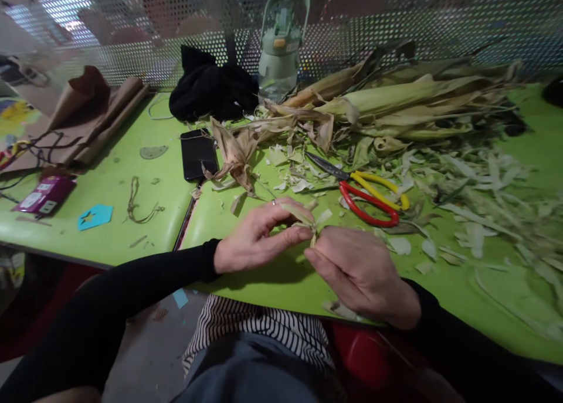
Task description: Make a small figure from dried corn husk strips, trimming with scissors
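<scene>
Between my two hands, above the front edge of the green table [246,230], is a small knotted piece of pale corn husk [314,226]. My left hand [264,233] pinches its left side between thumb and fingers, and a ring shows on one finger. On the other side my right hand [358,268] is closed on the husk, its fingers curled and partly hidden. Just beyond lie scissors [369,197] with one red and one yellow handle, blades pointing away to the left. Husk scraps [475,180] spread over the table to the right.
A heap of long corn husks [396,104] lies at the back, beside a pale green bottle [279,63] and a black cloth [213,86]. Left of my hands are a phone [199,155], a blue tag [95,216], a purple packet [46,196] and brown paper [83,115].
</scene>
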Available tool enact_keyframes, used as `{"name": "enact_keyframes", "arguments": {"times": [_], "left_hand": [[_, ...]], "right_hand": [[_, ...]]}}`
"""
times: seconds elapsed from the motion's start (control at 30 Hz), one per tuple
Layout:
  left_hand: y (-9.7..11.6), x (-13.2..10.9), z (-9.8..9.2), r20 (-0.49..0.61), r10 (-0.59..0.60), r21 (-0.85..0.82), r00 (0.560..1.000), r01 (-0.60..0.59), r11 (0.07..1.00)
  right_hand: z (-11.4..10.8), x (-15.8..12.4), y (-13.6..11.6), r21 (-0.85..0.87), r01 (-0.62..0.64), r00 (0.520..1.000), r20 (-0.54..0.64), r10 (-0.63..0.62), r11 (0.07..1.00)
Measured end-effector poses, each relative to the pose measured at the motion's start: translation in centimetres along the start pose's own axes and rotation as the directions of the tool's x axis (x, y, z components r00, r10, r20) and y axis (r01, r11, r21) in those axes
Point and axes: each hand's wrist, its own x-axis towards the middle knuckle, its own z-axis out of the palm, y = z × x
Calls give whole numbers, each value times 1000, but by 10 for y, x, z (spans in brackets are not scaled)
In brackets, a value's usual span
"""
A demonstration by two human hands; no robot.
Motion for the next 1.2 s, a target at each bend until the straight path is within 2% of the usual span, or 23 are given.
{"name": "enact_keyframes", "arguments": {"times": [0.07, 0.13, 0.2, 0.33, 0.53, 0.77, 0.9, 1.0, 1.07, 1.13, 1.2], "left_hand": [[3, 2, -2, 18, -54, -20, 998, 55, 998], [6, 3, -2, 71, -113, -19, 991, 114, 993], [8, 4, -1, 136, -149, -9, 979, 151, 988], [9, 3, 4, 190, -132, -7, 973, 135, 991], [10, 2, 7, 246, -43, 12, 968, 42, 999], [12, -3, 9, 270, -47, 9, 962, 46, 999], [14, -5, 10, 270, -37, 40, 962, 27, 999], [11, -3, 11, 221, -96, 18, 970, 95, 995], [7, -2, 12, 118, -161, -21, 980, 165, 986], [4, 0, 12, -20, -213, -41, 977, 212, 976], [2, 1, 11, -125, -232, -36, 965, 229, 973]], "right_hand": [[-2, -1, 3, 43, -21, 1000, -16, 22, 999], [-6, -1, 7, 111, -75, 990, -113, 88, 991], [-10, 2, 10, 168, -164, 957, -210, 198, 972], [-14, 9, 12, 257, -303, 933, -117, 341, 918], [-12, 12, 10, 432, -381, 908, 8, 419, 817], [-5, 11, 3, 466, -430, 862, -42, 505, 773], [1, 10, 5, 444, -424, 869, -47, 493, 789], [3, 9, 10, 465, -452, 855, -17, 518, 761], [1, 6, 12, 460, -470, 827, -67, 557, 753], [-1, 3, 13, 393, -412, 816, -242, 525, 822], [-3, 0, 14, 274, -305, 806, -435, 401, 912]]}}
